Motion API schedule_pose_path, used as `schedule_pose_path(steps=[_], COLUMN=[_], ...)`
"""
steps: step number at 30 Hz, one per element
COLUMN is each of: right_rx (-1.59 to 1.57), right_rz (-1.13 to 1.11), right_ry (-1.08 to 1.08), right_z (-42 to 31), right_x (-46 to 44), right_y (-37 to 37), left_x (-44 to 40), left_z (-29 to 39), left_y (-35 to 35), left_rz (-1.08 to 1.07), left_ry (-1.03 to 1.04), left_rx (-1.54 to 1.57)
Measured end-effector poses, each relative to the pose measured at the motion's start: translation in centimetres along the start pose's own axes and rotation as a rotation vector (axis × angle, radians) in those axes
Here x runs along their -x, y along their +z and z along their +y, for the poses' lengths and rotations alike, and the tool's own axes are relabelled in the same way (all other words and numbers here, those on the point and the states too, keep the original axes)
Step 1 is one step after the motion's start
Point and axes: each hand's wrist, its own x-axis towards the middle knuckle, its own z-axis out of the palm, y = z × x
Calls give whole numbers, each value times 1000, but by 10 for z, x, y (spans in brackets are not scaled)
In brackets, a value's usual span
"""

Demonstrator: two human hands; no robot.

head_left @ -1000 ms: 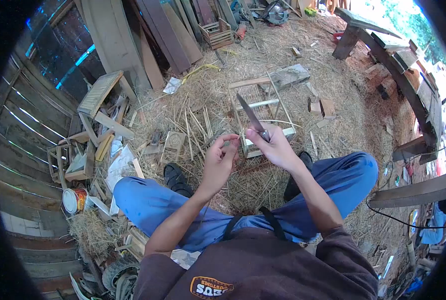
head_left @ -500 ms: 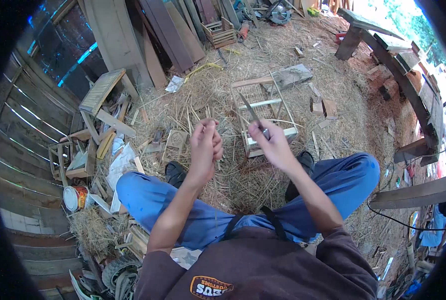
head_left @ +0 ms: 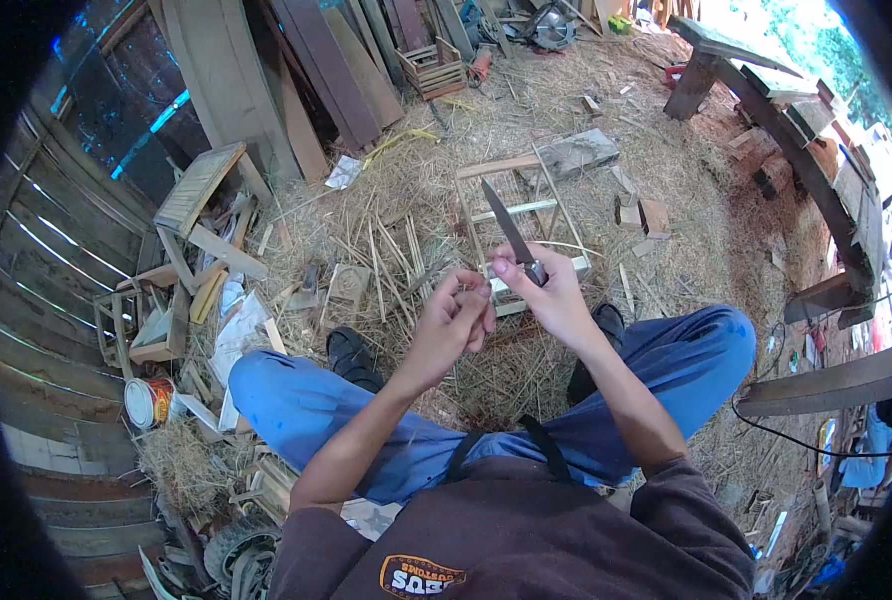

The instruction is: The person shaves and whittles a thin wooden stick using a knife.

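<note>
My right hand (head_left: 552, 296) is closed round the handle of a knife (head_left: 507, 222), whose long grey blade points up and to the left, away from me. Close beside it on the left, my left hand (head_left: 454, 328) is closed, thumb against the fingers. Whatever those fingers hold, if anything, is too small or hidden to make out. Beyond both hands stands a small frame of pale wooden bars (head_left: 497, 166), partly covered by the knife and the right hand. Thin wooden sticks (head_left: 391, 250) lie scattered on the straw left of the frame.
Shavings and straw cover the floor. A grey board (head_left: 578, 153) lies behind the frame. On the left are a small slatted wooden seat (head_left: 202, 187) and a paint can (head_left: 148, 402). Planks (head_left: 321, 70) lean at the back; a heavy workbench (head_left: 801, 140) stands right.
My left hand has moved right and slightly down, close to the right hand. The right hand has shifted a little, and more of the blade's flat side shows.
</note>
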Motion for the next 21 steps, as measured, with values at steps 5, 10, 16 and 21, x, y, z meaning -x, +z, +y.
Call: schedule_pose_path(steps=[5, 10, 16, 21], right_rx=[-214, -152, -221, 11], right_rz=[62, 214, 132, -2], right_ry=[132, 127, 92, -33], right_z=[-19, -7, 0, -2], right_x=[-3, -13, -3, 8], right_y=[-8, -32, -16, -7], left_x=[-1, 4, 6, 7], left_z=[-6, 0, -3, 1], left_y=[2, 0, -3, -1], left_rz=[-35, -65, 27, 80], left_ry=[-13, 8, 72, 66], left_rx=[-42, -196, -244, -97])
